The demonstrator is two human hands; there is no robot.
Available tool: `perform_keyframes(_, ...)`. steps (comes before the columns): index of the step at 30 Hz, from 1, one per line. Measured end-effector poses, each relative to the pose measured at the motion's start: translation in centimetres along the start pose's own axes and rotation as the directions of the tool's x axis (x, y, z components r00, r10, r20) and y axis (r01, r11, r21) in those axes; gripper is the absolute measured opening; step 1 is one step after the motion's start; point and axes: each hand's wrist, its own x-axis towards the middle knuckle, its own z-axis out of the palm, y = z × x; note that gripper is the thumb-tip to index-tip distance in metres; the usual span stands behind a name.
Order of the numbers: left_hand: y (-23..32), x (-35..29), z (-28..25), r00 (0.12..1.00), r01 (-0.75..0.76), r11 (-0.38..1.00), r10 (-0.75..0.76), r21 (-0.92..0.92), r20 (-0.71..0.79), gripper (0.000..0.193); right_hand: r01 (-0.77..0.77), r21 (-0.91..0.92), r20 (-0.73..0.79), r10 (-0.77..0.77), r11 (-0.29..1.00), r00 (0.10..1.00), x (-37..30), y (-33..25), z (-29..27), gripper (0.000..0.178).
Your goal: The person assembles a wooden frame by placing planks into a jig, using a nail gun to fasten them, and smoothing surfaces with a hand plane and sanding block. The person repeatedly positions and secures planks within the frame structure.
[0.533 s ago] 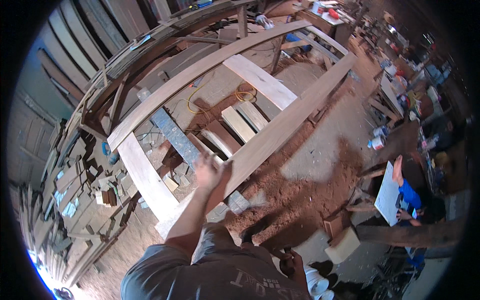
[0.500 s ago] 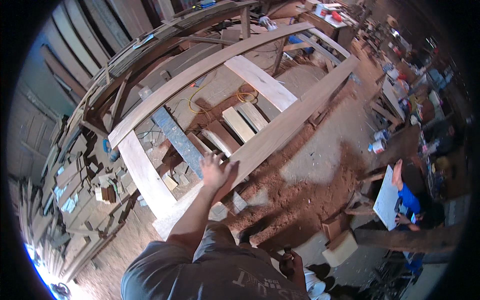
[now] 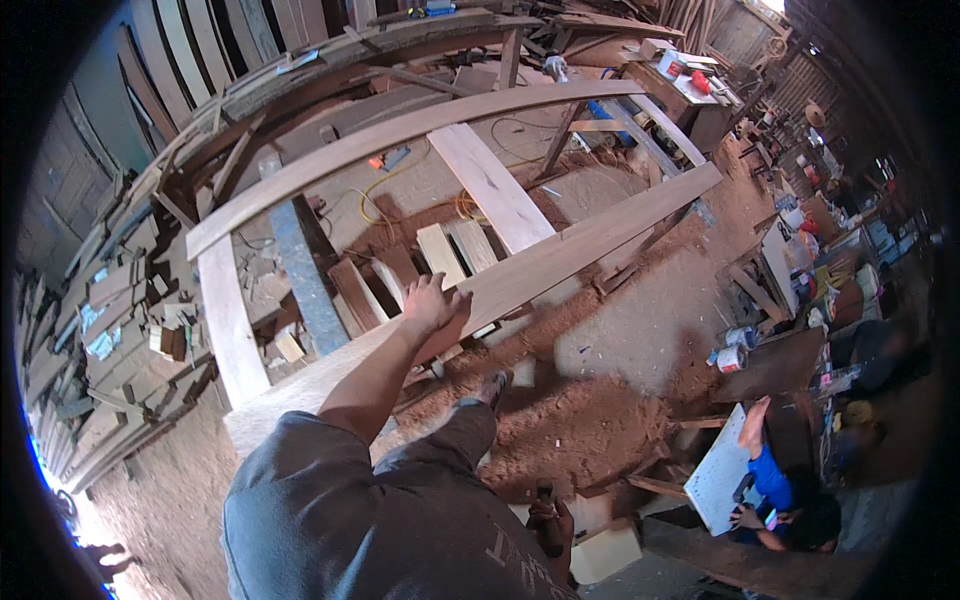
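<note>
A large wooden frame lies in front of me. It has a long near board (image 3: pixel 590 240), a long far board (image 3: pixel 400 122) and pale cross boards, one of them in the middle (image 3: pixel 490 185). My left hand (image 3: pixel 430 308) rests on the near board, fingers spread toward its far edge. Low by my body, my right hand (image 3: pixel 552 522) is closed around a small dark object, too shadowed to name. Beneath the frame, a worn blue-grey beam (image 3: pixel 303 275) shows near the left cross board (image 3: pixel 232 325).
Several wood blocks (image 3: pixel 440 255) sit below the frame, near a yellow cord (image 3: pixel 372 200). Scrap wood (image 3: pixel 130 300) is heaped at left, and a long bench (image 3: pixel 350 60) stands behind. At lower right, a person in blue (image 3: pixel 775 485) holds a pale panel (image 3: pixel 715 480). Reddish sawdust (image 3: pixel 580 430) covers the floor.
My left hand has moved rightward along the near board, and my foot now shows beside it. The view has shifted. My right hand stays low and closed.
</note>
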Motion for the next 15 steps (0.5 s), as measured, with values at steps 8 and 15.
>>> perform_keyframes(8, 10.4, 12.9, 5.1, 0.948, 0.308, 0.921, -0.274, -0.241, 0.163, 0.073, 0.151, -0.793, 0.010, -0.235, 0.591, 0.972, 4.4, -17.4, 10.5, 0.045)
perform_keyframes(15, 14.1, 14.7, 5.6, 0.830, 0.531, 0.812, -0.439, -0.243, 0.345, 0.076, -0.013, -0.912, 0.244, -0.566, -0.411, 0.788, 2.3, -16.3, 36.5, 0.037)
